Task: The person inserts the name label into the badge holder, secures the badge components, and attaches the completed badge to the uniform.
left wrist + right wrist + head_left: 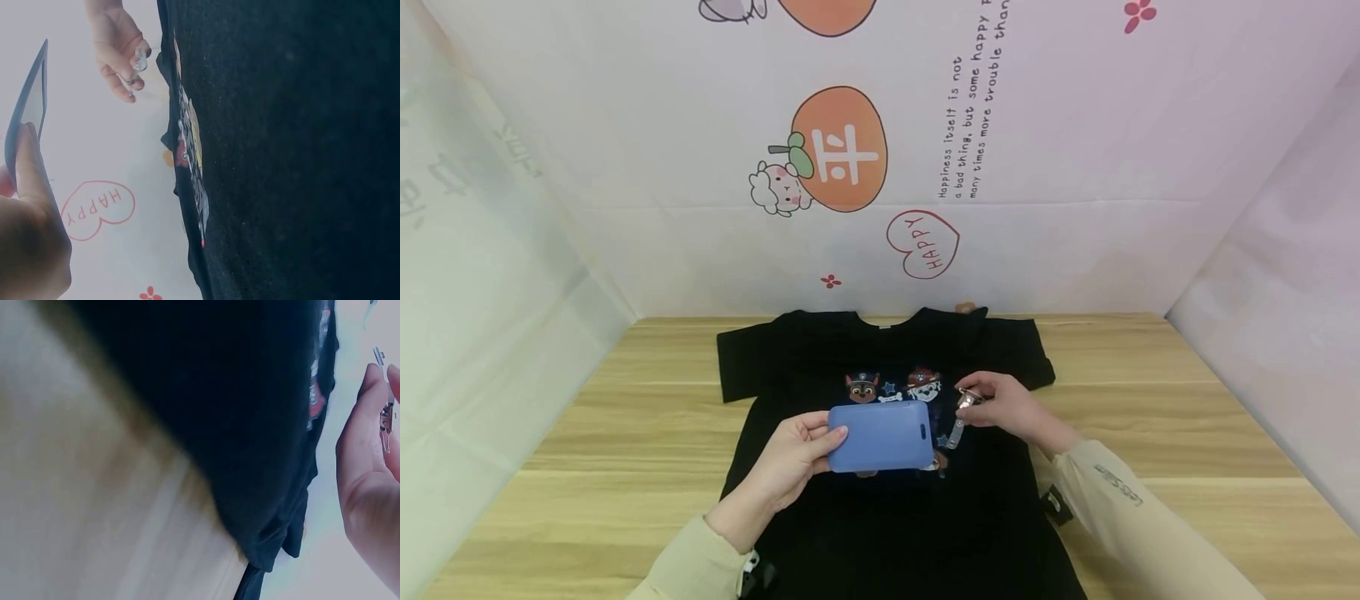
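In the head view my left hand (793, 458) holds a blue card holder (880, 437) by its left end, thumb on the face toward me. A dark slot shows near the holder's right end. To the right, my right hand (1011, 408) pinches a metal badge clip (967, 398) with a clear strap (956, 434) hanging from it. The clip (386, 419) also shows between the fingers in the right wrist view. Clip and holder are apart. Both hands are over a black T-shirt (880, 533) with cartoon dog prints, partly hidden by the holder.
The T-shirt lies spread on a wood-grain table (1150, 400), its collar toward the back. A white printed cloth (1075, 167) rises behind the table's far edge, and pale cloth walls (490, 292) stand at both sides.
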`<state>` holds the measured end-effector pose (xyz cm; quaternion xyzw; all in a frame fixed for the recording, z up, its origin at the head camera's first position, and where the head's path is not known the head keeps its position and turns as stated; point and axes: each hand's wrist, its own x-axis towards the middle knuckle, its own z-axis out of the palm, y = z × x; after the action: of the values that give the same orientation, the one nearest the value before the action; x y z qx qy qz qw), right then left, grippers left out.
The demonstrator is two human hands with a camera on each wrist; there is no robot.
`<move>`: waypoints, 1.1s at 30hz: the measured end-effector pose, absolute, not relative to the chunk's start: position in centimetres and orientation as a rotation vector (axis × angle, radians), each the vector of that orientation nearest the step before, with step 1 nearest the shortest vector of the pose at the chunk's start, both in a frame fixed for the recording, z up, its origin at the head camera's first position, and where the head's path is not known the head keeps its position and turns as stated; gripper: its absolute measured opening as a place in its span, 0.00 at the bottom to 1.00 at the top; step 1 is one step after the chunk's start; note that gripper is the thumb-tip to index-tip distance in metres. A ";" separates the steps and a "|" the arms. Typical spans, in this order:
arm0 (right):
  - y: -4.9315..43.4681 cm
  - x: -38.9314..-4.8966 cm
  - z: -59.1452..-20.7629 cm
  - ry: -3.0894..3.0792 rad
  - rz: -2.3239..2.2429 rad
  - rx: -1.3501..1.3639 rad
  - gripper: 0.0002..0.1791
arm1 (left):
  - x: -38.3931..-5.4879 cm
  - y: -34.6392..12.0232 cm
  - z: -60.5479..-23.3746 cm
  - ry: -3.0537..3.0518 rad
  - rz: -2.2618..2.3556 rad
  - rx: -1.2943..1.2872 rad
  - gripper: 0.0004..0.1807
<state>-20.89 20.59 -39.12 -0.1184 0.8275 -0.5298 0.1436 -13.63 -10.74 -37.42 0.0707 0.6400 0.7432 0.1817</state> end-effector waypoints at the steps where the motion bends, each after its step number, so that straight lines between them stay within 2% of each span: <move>1: 20.6 -20.8 -39.1 2.379 -1.538 -0.333 0.24 | -13.6 -10.7 -37.4 1.805 2.101 0.196 0.23; 19: 19.2 -18.4 -38.1 2.126 -1.917 -0.180 0.28 | -13.5 -10.9 -37.3 1.772 2.142 0.180 0.23; 33: 17.4 -17.4 -38.2 1.932 -2.142 -0.105 0.16 | -13.5 -10.8 -37.2 1.758 2.169 0.184 0.22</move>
<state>-17.44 17.40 -38.20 -0.0360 0.6639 -0.7360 0.1273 -13.49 -10.83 -37.16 0.0647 0.6191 0.7637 0.1710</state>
